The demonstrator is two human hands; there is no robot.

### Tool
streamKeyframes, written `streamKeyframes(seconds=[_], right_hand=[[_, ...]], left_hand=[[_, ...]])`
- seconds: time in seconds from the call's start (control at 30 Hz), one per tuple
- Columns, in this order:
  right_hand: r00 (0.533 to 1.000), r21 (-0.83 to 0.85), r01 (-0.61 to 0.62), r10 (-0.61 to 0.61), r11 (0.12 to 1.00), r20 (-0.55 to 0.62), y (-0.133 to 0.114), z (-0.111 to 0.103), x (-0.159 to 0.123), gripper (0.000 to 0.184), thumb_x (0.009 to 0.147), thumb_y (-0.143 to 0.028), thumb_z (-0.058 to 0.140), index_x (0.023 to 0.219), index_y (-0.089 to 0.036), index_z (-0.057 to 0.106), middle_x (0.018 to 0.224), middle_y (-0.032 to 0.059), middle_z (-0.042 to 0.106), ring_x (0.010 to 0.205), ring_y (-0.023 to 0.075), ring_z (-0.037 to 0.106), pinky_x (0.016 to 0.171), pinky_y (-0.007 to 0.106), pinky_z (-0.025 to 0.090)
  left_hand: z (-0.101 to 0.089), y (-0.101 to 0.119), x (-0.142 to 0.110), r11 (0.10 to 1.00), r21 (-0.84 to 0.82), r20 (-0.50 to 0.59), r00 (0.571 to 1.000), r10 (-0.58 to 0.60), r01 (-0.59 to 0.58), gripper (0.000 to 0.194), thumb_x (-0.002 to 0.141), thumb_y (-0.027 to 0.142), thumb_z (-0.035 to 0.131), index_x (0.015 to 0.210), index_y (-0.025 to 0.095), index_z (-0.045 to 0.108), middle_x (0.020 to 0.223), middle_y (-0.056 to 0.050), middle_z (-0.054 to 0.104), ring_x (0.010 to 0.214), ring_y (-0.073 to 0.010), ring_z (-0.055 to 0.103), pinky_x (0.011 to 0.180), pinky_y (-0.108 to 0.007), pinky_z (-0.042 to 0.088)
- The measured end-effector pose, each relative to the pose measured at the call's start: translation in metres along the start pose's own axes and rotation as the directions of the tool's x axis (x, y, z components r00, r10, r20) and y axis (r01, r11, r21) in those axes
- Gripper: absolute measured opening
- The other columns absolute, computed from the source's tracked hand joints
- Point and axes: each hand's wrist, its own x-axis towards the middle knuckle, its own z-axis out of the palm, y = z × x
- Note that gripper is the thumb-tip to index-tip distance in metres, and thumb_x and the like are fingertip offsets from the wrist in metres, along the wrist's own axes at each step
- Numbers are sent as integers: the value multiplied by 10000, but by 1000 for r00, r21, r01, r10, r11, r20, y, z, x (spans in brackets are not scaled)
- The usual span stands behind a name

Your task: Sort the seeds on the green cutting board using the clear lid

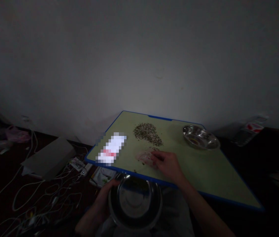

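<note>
My left hand (104, 197) grips the rim of a large steel bowl (135, 204) held below the near edge of a green, blue-edged table (203, 171). My right hand (167, 164) rests on the table top with fingers curled, beside a small pale patch (143, 157) that may be a few grains. A pile of small dark seeds (148, 133) lies just beyond it. What the right fingers hold, if anything, is too dim to make out.
A smaller steel bowl (200, 137) stands at the table's far right. A blurred white item (111, 148) lies at its left. White cables (43, 194) and a grey box (48, 158) cover the floor on the left. A clear packet (249, 130) lies at right.
</note>
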Motion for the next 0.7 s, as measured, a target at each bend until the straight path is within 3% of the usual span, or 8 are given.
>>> streamKeyframes(seconds=[0.23, 0.37, 0.5, 0.7], right_hand=[[988, 114, -37, 19, 993, 154, -7, 1, -12, 230, 750, -248, 502, 878, -203, 688, 718, 14, 694, 567, 143, 615, 547, 241, 480], [983, 139, -14, -11, 990, 184, -13, 3, -17, 228, 756, -257, 504, 883, -203, 686, 766, 18, 693, 604, 145, 614, 544, 237, 473], [981, 155, 0, -30, 988, 190, -17, 1, -18, 224, 761, -249, 506, 887, -207, 686, 772, 16, 693, 619, 141, 615, 563, 234, 472], [976, 168, -23, -14, 986, 217, -17, -5, -17, 232, 760, -297, 523, 870, -180, 690, 688, 28, 686, 551, 132, 598, 498, 219, 455]], left_hand=[[-6, -1, 3, 989, -26, -17, 990, 142, -143, 190, 682, 230, 549, 587, 105, 655, 553, -72, 692, 535, -182, 606, 610, -284, 445], [-6, 0, 5, 991, -62, 12, 993, 117, -116, 207, 711, 261, 541, 657, 113, 675, 595, -68, 702, 579, -193, 616, 668, -316, 453], [2, 3, 0, 986, -121, 48, 991, 122, -116, 207, 727, 273, 541, 663, 132, 678, 577, -49, 695, 526, -164, 600, 607, -287, 450], [10, 4, -7, 975, -101, 22, 980, 199, -196, 186, 730, 250, 539, 711, 131, 680, 641, -51, 713, 602, -178, 629, 661, -290, 449]])
